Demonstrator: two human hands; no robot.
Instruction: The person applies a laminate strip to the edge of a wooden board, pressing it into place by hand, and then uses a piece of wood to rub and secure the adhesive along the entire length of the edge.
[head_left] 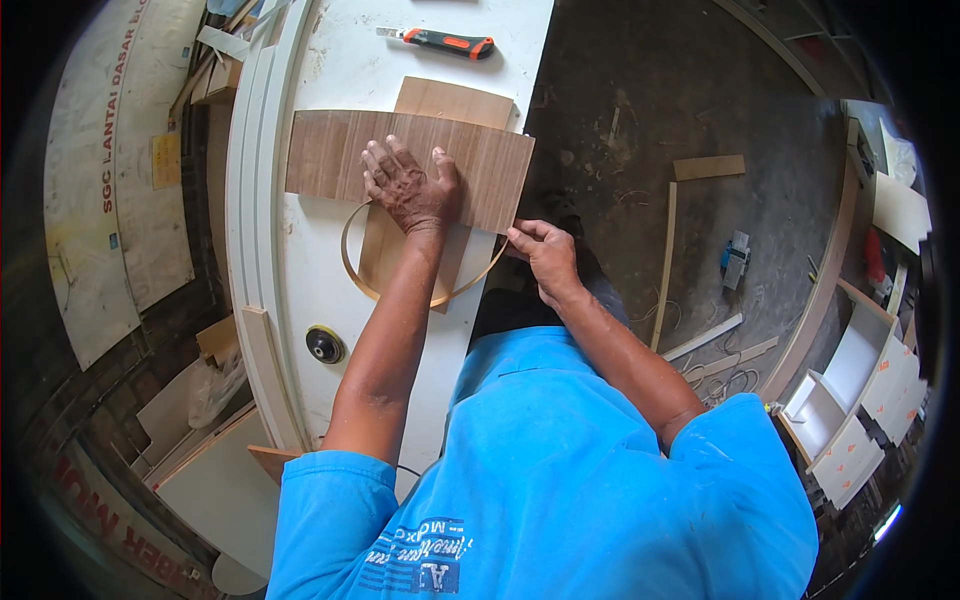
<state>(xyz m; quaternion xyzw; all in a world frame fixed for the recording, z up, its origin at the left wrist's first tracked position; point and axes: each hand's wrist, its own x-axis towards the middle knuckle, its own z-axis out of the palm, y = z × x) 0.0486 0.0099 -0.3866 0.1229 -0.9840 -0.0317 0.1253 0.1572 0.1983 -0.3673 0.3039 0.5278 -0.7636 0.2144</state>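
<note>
A wood-grain panel (pixel 325 155) with a curved far edge lies across the white workbench (pixel 320 240). My left hand (pixel 408 188) rests on it with the fingers spread, pressing its face. From the panel's near side a thin wood-coloured edging strip (pixel 348 255) hangs out in a loop, passing over my left forearm's area. My right hand (pixel 548 258) pinches the strip's end at the panel's near right corner. Beneath the panel, another brown board (pixel 455 100) sticks out on the far side and the near side.
An orange and black utility knife (pixel 445 42) lies beyond the panel. A round black disc with a yellow rim (pixel 325 345) sits on the bench's left. Long white boards (pixel 262 200) line the left side. Wood offcuts (pixel 710 167) and a blue-grey tool (pixel 735 262) lie on the floor.
</note>
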